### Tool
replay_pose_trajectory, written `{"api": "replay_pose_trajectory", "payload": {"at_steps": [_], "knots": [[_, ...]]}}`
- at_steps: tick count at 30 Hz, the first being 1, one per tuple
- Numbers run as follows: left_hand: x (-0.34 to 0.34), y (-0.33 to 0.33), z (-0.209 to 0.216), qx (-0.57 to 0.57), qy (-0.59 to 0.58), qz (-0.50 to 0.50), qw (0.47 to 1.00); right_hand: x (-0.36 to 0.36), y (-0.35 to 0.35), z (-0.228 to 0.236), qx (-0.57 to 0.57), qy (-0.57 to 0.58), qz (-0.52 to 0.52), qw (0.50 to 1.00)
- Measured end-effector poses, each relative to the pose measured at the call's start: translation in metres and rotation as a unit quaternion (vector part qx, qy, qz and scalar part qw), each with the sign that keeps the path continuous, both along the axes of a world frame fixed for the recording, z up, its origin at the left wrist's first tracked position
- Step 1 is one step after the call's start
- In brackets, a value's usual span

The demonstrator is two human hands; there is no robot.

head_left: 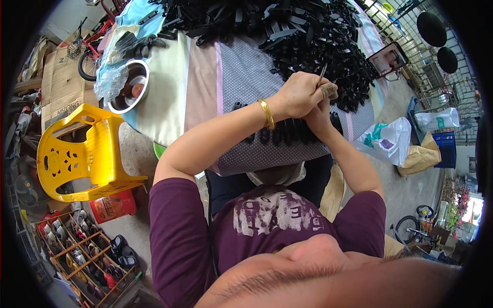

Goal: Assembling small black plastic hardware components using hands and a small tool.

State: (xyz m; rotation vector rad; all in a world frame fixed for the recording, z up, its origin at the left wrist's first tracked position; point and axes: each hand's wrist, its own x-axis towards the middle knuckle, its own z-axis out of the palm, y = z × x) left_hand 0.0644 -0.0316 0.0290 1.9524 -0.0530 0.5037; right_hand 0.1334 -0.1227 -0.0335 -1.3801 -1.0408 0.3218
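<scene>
A thin metal tool (322, 74) stands between the person's two hands, over the cloth-covered counter (246, 64), just on the 6 o'clock side of the heap of black plastic pieces (328, 49). The fingers of the left hand (299, 96) are curled together and look clamped on the tool's lower part; those of the right hand (319, 121) meet them from 5 o'clock, mostly hidden, so I cannot tell whether they grip anything. Any small piece being worked is hidden too. To do this fine two-handed step well, I would brace the hands against each other, let one steady the work while the other makes short, light strokes, and keep fingertips out of the tip's path. The tool's bare end points away from the person, between 12 and 1 o'clock, and its long axis runs back toward 7 o'clock, where the hands cover it. A row of black pieces (287, 134) lies on the counter at 7 o'clock from the hands.
</scene>
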Motion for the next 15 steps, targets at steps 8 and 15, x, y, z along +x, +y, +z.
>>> {"api": "replay_pose_trajectory", "payload": {"at_steps": [8,15], "knots": [[-0.001,0.012,0.012,0.01,0.017,0.049,0.999,-0.013,0.009,0.032,-0.02,0.207,0.042,0.977],[-0.006,0.015,0.002,-0.004,-0.007,0.038,0.999,-0.024,0.022,0.009,0.096,0.135,-0.019,0.986]]}}
